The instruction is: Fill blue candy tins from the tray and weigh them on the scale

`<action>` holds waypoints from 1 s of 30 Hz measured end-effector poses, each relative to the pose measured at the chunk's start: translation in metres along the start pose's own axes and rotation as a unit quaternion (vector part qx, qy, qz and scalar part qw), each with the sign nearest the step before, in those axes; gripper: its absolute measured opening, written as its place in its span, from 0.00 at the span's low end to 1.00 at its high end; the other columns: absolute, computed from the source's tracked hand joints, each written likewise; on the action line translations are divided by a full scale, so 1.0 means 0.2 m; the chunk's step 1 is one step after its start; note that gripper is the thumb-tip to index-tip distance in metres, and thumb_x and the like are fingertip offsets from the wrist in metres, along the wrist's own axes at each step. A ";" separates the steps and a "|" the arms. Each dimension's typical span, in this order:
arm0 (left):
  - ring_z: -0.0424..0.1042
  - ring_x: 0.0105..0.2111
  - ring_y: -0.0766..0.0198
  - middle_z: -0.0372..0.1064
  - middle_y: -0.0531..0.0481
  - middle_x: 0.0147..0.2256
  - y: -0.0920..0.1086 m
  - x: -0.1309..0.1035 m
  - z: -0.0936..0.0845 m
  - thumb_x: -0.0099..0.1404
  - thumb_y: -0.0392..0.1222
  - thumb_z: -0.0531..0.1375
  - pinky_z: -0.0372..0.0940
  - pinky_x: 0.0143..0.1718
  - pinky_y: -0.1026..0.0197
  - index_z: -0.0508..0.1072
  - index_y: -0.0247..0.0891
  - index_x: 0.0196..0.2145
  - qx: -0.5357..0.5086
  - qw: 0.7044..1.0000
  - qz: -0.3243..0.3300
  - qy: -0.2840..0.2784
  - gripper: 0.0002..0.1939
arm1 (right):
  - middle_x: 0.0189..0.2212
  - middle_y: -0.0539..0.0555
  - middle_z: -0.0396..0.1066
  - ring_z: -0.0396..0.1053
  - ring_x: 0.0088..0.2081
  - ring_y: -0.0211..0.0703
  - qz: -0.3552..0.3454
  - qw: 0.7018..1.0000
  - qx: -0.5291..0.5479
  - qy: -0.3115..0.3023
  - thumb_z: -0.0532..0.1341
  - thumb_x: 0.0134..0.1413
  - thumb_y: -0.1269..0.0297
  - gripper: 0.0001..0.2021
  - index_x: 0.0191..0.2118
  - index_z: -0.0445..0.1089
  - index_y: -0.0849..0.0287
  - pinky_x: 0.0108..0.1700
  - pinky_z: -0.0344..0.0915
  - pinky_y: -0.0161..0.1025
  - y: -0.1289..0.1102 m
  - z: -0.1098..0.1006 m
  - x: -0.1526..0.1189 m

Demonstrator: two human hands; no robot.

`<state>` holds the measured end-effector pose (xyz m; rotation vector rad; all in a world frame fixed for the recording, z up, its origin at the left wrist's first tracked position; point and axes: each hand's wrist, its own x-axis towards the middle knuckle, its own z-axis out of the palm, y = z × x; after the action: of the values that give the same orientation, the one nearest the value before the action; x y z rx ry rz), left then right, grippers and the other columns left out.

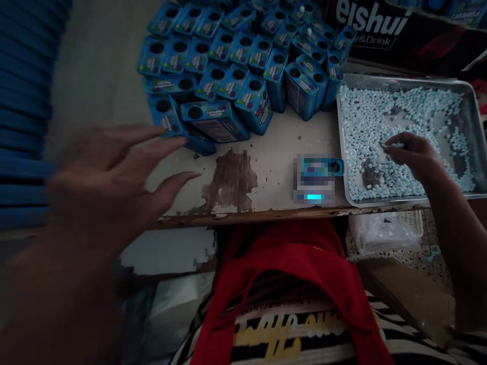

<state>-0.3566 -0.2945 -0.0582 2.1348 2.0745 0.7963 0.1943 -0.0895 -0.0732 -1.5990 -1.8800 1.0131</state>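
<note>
My left hand (114, 177) is held over the left part of the table with fingers apart and nothing between them, near the front corner of a group of blue candy boxes (216, 121) with round holes in their tops. Over the metal tray (343, 152) of small pale-blue candies (361, 126), my right hand (413, 154) has its fingertips pinched together on what look like a few candies. Left of the tray, another blue box (319, 167) lies on a small scale (314, 190) with a lit display; its outline is pixelated.
Blue boxes are stacked along the left edge (26, 101). A black printed carton (414, 40) stands behind the tray. The wooden table's front edge (266, 217) runs before the red apron (297, 258). Below right are a plastic-lined basket (388, 233) and a brown carton (411, 294).
</note>
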 end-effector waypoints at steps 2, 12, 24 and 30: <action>0.73 0.69 0.45 0.72 0.56 0.70 0.09 0.06 0.07 0.78 0.53 0.69 0.64 0.77 0.39 0.74 0.57 0.70 0.003 0.995 0.098 -0.011 0.26 | 0.19 0.44 0.61 0.53 0.22 0.38 0.044 0.999 0.012 0.004 0.80 0.46 0.51 0.17 0.37 0.80 0.53 0.26 0.48 0.39 -0.02 0.00 -0.03; 0.79 0.63 0.46 0.80 0.45 0.62 0.32 0.12 0.46 0.76 0.48 0.70 0.72 0.68 0.46 0.73 0.50 0.71 -0.125 0.977 0.152 -0.088 0.29 | 0.22 0.49 0.67 0.60 0.25 0.40 0.052 0.998 -0.019 0.019 0.77 0.52 0.40 0.22 0.31 0.78 0.55 0.28 0.56 0.39 -0.07 0.08 -0.15; 0.79 0.62 0.50 0.78 0.41 0.62 0.52 0.17 0.62 0.65 0.49 0.80 0.74 0.67 0.48 0.70 0.44 0.68 -0.324 0.941 0.032 -0.096 0.39 | 0.26 0.49 0.68 0.59 0.25 0.37 0.081 0.990 0.110 0.029 0.79 0.51 0.45 0.20 0.34 0.76 0.55 0.27 0.56 0.37 -0.16 0.21 -0.11; 0.82 0.54 0.51 0.82 0.45 0.53 0.61 0.18 0.74 0.68 0.50 0.77 0.76 0.59 0.52 0.75 0.43 0.58 -0.366 0.925 0.003 -0.105 0.26 | 0.37 0.56 0.81 0.77 0.39 0.52 -0.013 1.000 -0.021 -0.003 0.76 0.56 0.50 0.13 0.41 0.84 0.53 0.47 0.75 0.51 -0.21 0.18 -0.18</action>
<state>-0.1868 -0.2273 -0.1266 1.7042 1.3536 1.0669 0.1491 -0.1355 -0.0581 -1.5934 -1.9334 0.9751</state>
